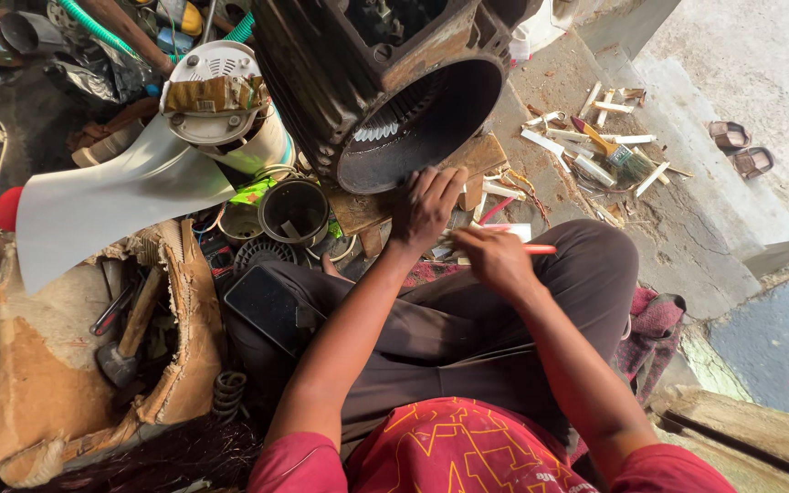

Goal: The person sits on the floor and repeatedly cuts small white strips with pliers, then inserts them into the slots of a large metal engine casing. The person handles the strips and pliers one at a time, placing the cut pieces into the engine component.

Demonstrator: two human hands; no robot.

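Nearest, a torn cardboard box (184, 365) lies at the left on the littered floor, brown and ragged, with a hammer (130, 338) lying in it. A flat black phone (265, 306) rests on the person's left thigh. The right hand (495, 260) is clenched round a thin red-tipped stick (527, 248), whose long axis runs left to right, the red end pointing right. Just beyond, the left hand (424, 208) lies with fingers spread loosely on the lower rim of the motor housing (385, 82), grasping nothing. That dark, rusty ribbed housing sits far centre on a wooden block (468, 164), its round open mouth tilted toward the person. Left of it a white fan hub (216, 100) bears a crumpled brown-yellow label. Far right, pale paper strips (586, 137) litter a cracked concrete floor (687, 219).
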